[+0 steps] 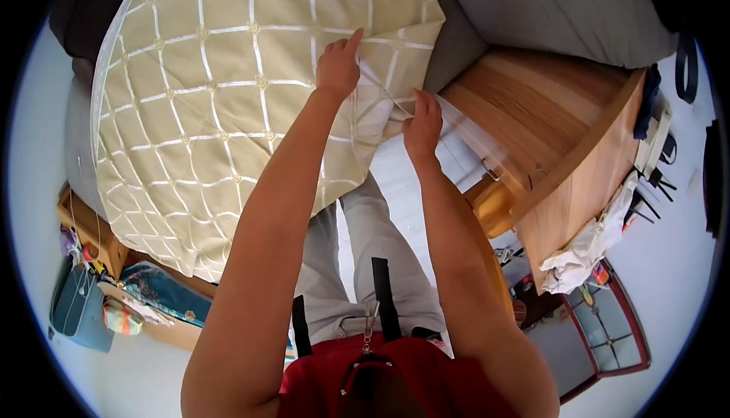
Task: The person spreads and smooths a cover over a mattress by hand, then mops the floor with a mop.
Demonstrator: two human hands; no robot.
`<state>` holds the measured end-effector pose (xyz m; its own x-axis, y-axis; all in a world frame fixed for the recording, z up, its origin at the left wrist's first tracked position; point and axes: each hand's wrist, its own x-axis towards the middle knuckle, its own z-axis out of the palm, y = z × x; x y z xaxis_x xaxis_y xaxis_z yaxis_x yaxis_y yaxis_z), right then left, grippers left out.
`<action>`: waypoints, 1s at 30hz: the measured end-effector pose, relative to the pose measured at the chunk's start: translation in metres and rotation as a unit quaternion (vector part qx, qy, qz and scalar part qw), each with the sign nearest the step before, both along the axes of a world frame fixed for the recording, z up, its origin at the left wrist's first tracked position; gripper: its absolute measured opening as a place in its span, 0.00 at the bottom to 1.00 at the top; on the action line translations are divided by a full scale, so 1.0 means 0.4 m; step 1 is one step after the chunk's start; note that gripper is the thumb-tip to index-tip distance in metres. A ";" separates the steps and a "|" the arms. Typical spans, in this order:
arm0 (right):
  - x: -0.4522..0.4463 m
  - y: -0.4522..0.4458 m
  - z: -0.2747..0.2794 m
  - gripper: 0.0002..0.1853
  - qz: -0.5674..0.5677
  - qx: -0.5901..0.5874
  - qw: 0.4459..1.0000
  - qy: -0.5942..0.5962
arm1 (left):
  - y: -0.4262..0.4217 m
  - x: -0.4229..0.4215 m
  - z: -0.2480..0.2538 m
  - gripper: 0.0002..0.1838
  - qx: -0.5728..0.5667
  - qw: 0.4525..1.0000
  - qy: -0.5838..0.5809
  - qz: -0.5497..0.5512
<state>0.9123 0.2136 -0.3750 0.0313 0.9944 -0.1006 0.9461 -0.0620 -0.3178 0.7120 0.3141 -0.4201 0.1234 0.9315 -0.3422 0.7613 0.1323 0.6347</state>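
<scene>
A cream cloth (228, 61) with a grid of white ribbon and small knots at the crossings spreads wide in front of me, draped over grey upholstery. My left hand (339, 67) is on its right part, fingers curled on the fabric and the index finger pointing away from me. Lower and to the right, my right hand (423, 124) has its fingers closed at the cloth's edge. A thin pale edge or fold runs taut between the two hands. Exactly what each set of fingertips pinches is partly hidden.
Right of the cloth stands a wooden cabinet (532, 106), with a grey cushion (555, 7) behind it. A yellow-orange rounded seat (494, 209) is beside my right arm. At lower left are a blue bin (80, 308) and a wooden box (95, 232).
</scene>
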 end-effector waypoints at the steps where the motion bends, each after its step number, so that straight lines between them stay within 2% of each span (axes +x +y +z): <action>1: 0.017 0.003 -0.025 0.25 0.008 -0.030 1.000 0.002 | 0.011 0.004 0.006 0.39 0.013 0.999 0.031 -0.022; 3: 0.045 0.006 -0.056 0.22 0.017 -0.094 0.995 0.003 | 0.027 0.016 0.003 0.34 0.019 0.998 0.046 -0.043; 8: 0.078 0.015 -0.063 0.13 0.010 -0.109 0.991 0.072 | 0.054 0.038 -0.025 0.21 0.061 0.994 0.074 -0.061; 10: 0.093 0.015 -0.062 0.11 0.013 -0.119 0.989 0.082 | 0.081 0.042 0.010 0.17 0.071 0.995 0.058 -0.046; 11: 0.098 0.015 -0.063 0.12 0.017 -0.128 0.989 0.073 | 0.087 0.048 0.035 0.15 0.102 0.994 0.000 0.027; 15: 0.099 0.000 -0.078 0.10 0.016 -0.074 0.994 0.073 | 0.146 0.034 0.198 0.16 0.128 0.985 -0.108 0.051; 20: 0.037 0.001 0.053 0.11 -0.081 -0.063 0.968 0.227 | 0.202 0.015 0.438 0.16 0.155 0.974 -0.139 0.083; 22: 0.001 -0.020 0.093 0.12 -0.125 -0.054 0.951 0.276 | 0.210 0.030 0.521 0.17 0.078 0.957 -0.266 0.090; 23: -0.017 -0.033 0.111 0.12 -0.142 -0.046 0.944 0.293 | 0.222 0.023 0.544 0.16 0.123 0.947 -0.290 0.067; 27: -0.099 -0.102 0.186 0.11 -0.135 -0.022 0.952 0.274 | 0.246 0.018 0.636 0.14 0.225 0.936 -0.265 0.047; 30: -0.173 -0.178 0.227 0.10 -0.096 0.002 0.954 0.285 | 0.239 0.017 0.710 0.13 0.217 0.953 -0.207 0.034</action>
